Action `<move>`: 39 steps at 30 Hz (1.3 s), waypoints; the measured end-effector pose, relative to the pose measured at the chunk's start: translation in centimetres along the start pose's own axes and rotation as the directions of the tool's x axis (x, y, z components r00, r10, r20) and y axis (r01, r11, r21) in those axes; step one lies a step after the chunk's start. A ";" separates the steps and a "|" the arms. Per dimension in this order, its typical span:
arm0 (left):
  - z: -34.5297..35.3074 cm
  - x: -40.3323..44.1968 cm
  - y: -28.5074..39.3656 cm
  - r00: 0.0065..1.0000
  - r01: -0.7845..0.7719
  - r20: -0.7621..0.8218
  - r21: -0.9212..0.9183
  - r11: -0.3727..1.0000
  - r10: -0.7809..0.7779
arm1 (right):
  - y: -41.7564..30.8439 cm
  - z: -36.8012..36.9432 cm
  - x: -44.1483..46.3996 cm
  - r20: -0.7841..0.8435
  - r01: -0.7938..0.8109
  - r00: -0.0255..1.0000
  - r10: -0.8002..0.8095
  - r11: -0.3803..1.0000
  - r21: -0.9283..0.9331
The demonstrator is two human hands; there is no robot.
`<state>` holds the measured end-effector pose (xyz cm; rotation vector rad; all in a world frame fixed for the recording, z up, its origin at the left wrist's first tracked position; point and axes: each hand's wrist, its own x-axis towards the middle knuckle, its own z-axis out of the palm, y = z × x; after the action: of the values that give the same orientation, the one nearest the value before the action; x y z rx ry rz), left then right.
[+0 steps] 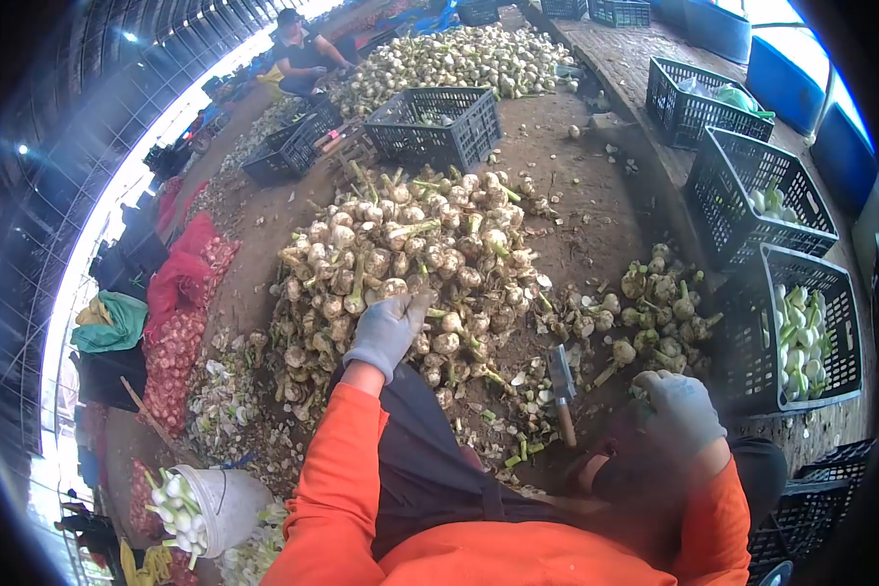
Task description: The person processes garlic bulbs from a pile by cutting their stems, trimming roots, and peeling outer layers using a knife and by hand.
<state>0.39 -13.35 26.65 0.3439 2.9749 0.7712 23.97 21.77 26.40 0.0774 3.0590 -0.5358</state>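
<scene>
My left hand (389, 330), in a grey glove, is at the near side of a large heap of garlic bulbs (366, 249) with dirty skins and stems. Its thumb and fingers close around a garlic bulb's stem at the heap. My right hand (684, 410), also gloved, is over my right knee, beside a smaller pile of garlic bulbs (669, 313). Those fingers are curled, with a blurred greenish thing under them that I cannot make out. A broad-bladed knife with a wooden handle (565, 420) lies on the ground between my hands.
Black crates (767, 220) line the right side, one holding peeled white bulbs (801, 342). A white bucket (230, 508) of trimmed bulbs stands lower left, near red mesh sacks (176, 366). Another crate (435, 127) stands beyond the heap. A person (305, 59) sits by a farther heap.
</scene>
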 end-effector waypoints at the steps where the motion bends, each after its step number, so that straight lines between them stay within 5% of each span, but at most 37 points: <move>1: -0.2 -0.2 0.3 1.000 0.000 -0.007 -0.005 1.000 0.000 | -0.1 0.0 0.0 -0.002 -0.001 1.000 0.001 1.000 -0.003; 7: 0.6 0.3 -1.2 0.996 -0.089 -0.018 -0.062 0.994 0.088 | 0.2 1.1 0.1 0.047 0.013 0.999 -0.012 1.000 -0.020; 10: -0.4 -0.3 0.6 1.000 0.001 0.018 -0.208 0.978 0.003 | 0.5 1.9 0.2 0.061 0.028 0.998 -0.027 0.999 -0.030; 18: 0.2 -0.2 -0.5 0.976 -0.184 -0.143 -0.146 0.972 0.163 | 0.7 1.6 0.2 0.068 0.034 0.997 -0.031 0.999 -0.034; 19: 1.7 1.3 -3.8 0.988 -0.127 -0.114 -0.250 0.960 0.101 | 0.4 1.1 0.2 0.072 0.021 0.997 -0.017 0.998 -0.057; 20: 2.5 2.2 -6.0 0.975 -0.105 -0.211 -0.130 0.986 0.076 | 0.3 0.5 0.4 0.095 0.006 0.995 0.001 0.997 -0.077; 24: 1.5 0.7 -1.9 0.996 -0.064 0.035 -0.337 0.939 0.080 | 0.8 0.5 -0.9 -0.044 0.018 0.999 -0.017 1.000 0.018; 26: 2.3 0.7 -1.0 0.993 0.020 0.115 -0.168 0.986 0.000 | 0.9 0.8 -1.3 -0.007 0.000 1.000 0.000 1.000 -0.005; 28: 3.2 1.8 -1.6 0.970 -0.085 0.223 -0.070 0.994 0.099 | 0.9 1.3 -1.1 -0.001 0.016 1.000 -0.016 1.000 0.002; 29: 4.0 2.5 -1.8 0.960 -0.062 0.279 0.114 0.992 0.028 | 0.6 1.5 -0.8 0.032 0.000 0.999 0.000 1.000 -0.003; 34: 8.7 3.1 0.9 0.864 -0.245 0.500 0.530 0.812 -0.065 | 0.3 2.6 -0.4 0.165 -0.001 0.986 0.003 1.000 -0.015; 39: 13.8 5.6 -2.8 0.873 -0.252 0.471 0.662 0.706 -0.129 | -0.4 3.2 0.0 0.306 0.026 0.952 -0.010 0.999 -0.045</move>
<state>-4.23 -7.87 13.27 0.5659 2.6131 -0.4787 23.97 20.28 23.56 -0.0328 2.7692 -0.4272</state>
